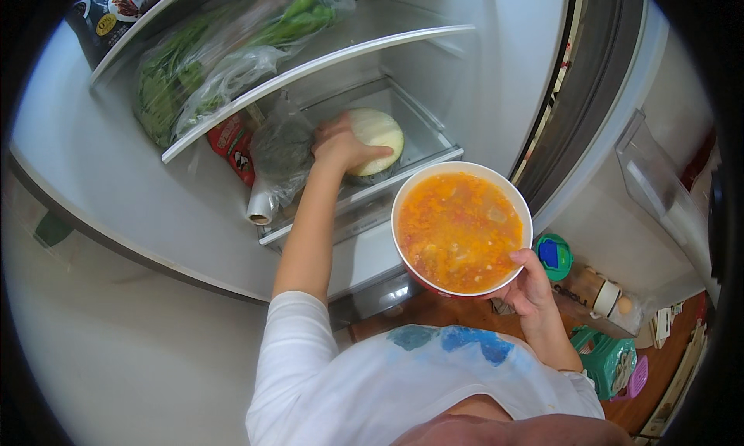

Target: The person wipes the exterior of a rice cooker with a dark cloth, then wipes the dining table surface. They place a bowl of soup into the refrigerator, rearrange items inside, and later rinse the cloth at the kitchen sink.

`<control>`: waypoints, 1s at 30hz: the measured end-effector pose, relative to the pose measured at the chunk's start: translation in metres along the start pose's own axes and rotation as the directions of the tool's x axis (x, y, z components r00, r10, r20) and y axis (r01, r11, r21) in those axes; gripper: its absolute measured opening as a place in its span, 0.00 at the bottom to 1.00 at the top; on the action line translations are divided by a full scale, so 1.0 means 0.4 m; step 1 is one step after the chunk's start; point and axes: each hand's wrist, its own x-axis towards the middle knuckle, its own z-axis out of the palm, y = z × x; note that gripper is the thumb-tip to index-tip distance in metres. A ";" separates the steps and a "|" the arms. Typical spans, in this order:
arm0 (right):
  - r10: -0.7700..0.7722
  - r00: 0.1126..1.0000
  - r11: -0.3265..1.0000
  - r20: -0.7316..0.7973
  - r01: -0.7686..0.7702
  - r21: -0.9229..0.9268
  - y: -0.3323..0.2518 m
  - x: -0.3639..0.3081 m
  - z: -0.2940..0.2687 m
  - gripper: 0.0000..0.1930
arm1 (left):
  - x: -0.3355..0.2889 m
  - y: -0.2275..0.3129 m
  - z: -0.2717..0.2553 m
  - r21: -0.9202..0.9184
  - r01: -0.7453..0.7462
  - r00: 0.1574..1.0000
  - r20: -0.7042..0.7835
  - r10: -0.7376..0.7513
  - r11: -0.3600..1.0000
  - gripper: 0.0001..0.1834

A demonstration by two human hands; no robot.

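Inside the refrigerator, my left hand (pixel 341 144) grips the side of a pale, round cut melon (pixel 377 141), its thumb lying across the flat top. The exact kind of melon cannot be told. The melon rests over the clear drawer cover at the bottom of the compartment. Outside, near my chest, my right hand (pixel 531 283) holds a white-rimmed bowl (pixel 529 233) by its lower right edge. Orange soup (pixel 461 233) with bits in it fills the bowl nearly to the rim; the fingers under the bowl are partly hidden.
Left of my hand lie a filled plastic bag (pixel 283 148), a roll of clear film (pixel 262 206) and a red packet (pixel 232 148). Bagged leafy greens (pixel 209 58) sit on the shelf above, whose white front edge (pixel 310 75) curves over the melon. The open door (pixel 620 182) stands at the right.
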 end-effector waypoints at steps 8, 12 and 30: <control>0.010 1.000 1.000 0.003 -0.010 0.006 -0.015 0.010 -0.015 0.31 | 0.026 -0.015 -0.041 -0.071 0.164 0.981 -0.094 -0.170 0.984 0.56; 0.018 1.000 1.000 0.001 -0.018 0.007 -0.015 0.016 -0.029 0.31 | 0.037 -0.029 -0.046 -0.028 0.116 0.990 -0.082 -0.118 0.993 0.56; 0.006 1.000 1.000 -0.006 -0.006 0.011 -0.033 0.031 -0.019 0.28 | -0.005 -0.093 -0.015 -0.961 -0.096 0.991 -0.118 -0.068 0.260 0.38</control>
